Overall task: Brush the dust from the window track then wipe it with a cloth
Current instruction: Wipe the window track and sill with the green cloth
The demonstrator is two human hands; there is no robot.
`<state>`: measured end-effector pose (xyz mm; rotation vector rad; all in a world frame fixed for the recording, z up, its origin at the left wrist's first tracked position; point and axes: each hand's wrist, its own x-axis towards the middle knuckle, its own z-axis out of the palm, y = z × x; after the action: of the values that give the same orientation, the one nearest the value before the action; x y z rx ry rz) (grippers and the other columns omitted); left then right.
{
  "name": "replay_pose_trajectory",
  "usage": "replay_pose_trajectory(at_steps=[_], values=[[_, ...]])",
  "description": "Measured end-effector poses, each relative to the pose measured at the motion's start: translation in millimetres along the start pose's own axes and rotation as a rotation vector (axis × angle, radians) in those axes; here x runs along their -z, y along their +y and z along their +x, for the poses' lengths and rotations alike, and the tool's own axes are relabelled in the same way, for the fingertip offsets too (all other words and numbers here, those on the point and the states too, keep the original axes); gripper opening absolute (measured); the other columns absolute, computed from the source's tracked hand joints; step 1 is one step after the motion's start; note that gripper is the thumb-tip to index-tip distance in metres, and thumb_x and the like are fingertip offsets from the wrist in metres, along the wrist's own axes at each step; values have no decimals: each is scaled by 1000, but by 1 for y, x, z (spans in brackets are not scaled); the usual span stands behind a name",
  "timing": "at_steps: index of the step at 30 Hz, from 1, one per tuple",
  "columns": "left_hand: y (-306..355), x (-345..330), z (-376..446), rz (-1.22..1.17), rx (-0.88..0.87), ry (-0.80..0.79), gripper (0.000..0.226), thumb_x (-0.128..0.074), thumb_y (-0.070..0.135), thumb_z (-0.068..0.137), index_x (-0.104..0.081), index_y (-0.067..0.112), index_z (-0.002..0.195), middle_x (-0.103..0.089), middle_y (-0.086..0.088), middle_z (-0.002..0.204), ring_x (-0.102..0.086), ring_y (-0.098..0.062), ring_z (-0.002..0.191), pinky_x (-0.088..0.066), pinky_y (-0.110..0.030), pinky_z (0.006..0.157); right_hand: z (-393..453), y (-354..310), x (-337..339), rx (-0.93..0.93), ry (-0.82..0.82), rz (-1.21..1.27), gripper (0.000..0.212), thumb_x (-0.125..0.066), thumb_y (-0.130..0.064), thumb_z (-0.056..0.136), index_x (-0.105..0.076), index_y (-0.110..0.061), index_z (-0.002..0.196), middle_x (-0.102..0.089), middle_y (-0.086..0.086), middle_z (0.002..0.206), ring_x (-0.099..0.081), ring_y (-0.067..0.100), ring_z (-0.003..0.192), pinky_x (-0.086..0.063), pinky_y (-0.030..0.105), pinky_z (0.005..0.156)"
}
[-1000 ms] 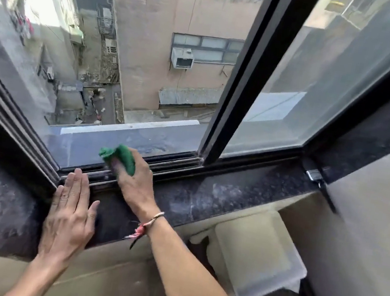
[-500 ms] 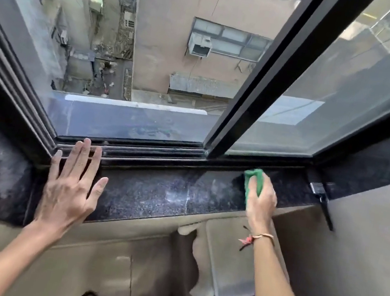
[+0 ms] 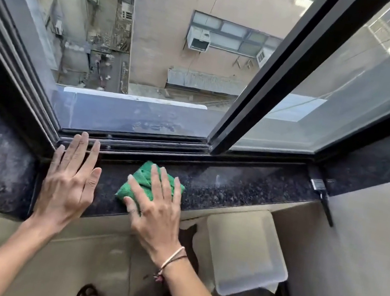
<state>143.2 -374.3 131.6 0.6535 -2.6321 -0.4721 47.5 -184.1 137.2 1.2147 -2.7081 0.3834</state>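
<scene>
Left hand [image 3: 68, 179] lies flat on the dark granite sill [image 3: 233, 188], fingers spread, holding nothing; fingertips reach the near rail of the track [image 3: 153, 144] at the left corner of the window. Right hand [image 3: 155, 202] is also flat, fingers splayed, palm down on the green cloth [image 3: 143, 178], pressing it onto the sill rather than pinching it. The cloth is bunched under the fingers, its far edge and left corner sticking out; it sits on the sill just near of the track, not in it, just right of the left hand. A thread bracelet [image 3: 171, 260] is on the right wrist.

The track runs left to right along the far edge of the sill; dark metal rails, some pale grime visible. The sill has a dusty pale smear right of the cloth. A black sash frame [image 3: 271, 83] rises diagonally from the track middle; left side open, glass pane [image 3: 354, 84] to the right. A brush [image 3: 320, 192] lies on the sill at the far right corner, handle hanging over the near edge, well apart from both hands. Below the sill on the right is a clear plastic tub [image 3: 245, 254].
</scene>
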Motion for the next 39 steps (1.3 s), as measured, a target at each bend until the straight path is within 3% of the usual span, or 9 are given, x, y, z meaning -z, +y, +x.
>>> replay_pose_trajectory(at_steps=[6,9,11,14,18,23,28,31,39], values=[[-13,0,-2,142,-117,-20,66,-33,36,102,-33,2,159,-27,-17,170,-29,-34,157,-16,-51,130,15,159,43,-350,-3,-107,43,-63,-49,92,-66,-33,132,-42,13,162,-38,30,151,-17,56,127],[-13,0,-2,123,-96,-18,65,-33,36,103,-31,5,160,-26,-16,171,-25,-31,159,-12,-47,132,21,235,69,-667,76,-54,38,-68,-40,92,-73,-21,125,-54,18,147,-54,39,134,-40,57,115],[-11,1,-3,110,-92,-15,64,-33,35,103,-32,5,160,-27,-16,171,-25,-31,159,-11,-46,132,27,242,70,-848,176,15,38,-68,-36,93,-73,-17,126,-57,18,140,-57,41,127,-44,54,109],[-10,6,-2,88,-85,-28,62,-33,33,104,-33,5,159,-27,-16,171,-25,-31,159,-9,-43,133,36,194,51,-986,310,58,42,-62,-29,96,-66,-17,136,-53,19,149,-49,38,138,-33,50,118],[-7,10,-2,25,-61,-45,60,-31,33,105,-35,6,159,-27,-15,170,-24,-30,159,-16,-50,132,34,77,22,-811,252,186,52,-60,-20,92,-52,-28,142,-42,14,161,-36,28,151,-20,46,126],[-7,13,-3,-85,-20,-34,64,-18,41,109,-39,3,156,-30,-14,168,-26,-28,158,-18,-50,131,15,-60,-1,-252,41,210,50,-51,-35,99,-44,-45,147,-30,5,168,-29,23,155,-23,45,125],[-10,9,-4,-97,-21,-14,59,-25,32,106,-39,1,155,-31,-14,168,-26,-28,158,-12,-41,132,-4,-22,-4,214,10,97,44,-55,-51,96,-57,-40,138,-53,9,151,-51,27,137,-39,44,107],[-14,2,-9,-23,-71,20,59,-30,31,105,-40,0,155,-33,-18,167,-31,-34,156,-19,-49,130,-5,57,10,146,-2,24,44,-64,-51,88,-65,-36,129,-58,9,145,-55,27,135,-38,48,112],[-15,0,-7,30,-83,27,60,-32,31,105,-39,-1,155,-33,-21,167,-30,-35,156,-19,-50,131,19,248,54,-627,90,-38,47,-57,-33,88,-66,-12,130,-54,21,149,-48,39,141,-34,56,119]])
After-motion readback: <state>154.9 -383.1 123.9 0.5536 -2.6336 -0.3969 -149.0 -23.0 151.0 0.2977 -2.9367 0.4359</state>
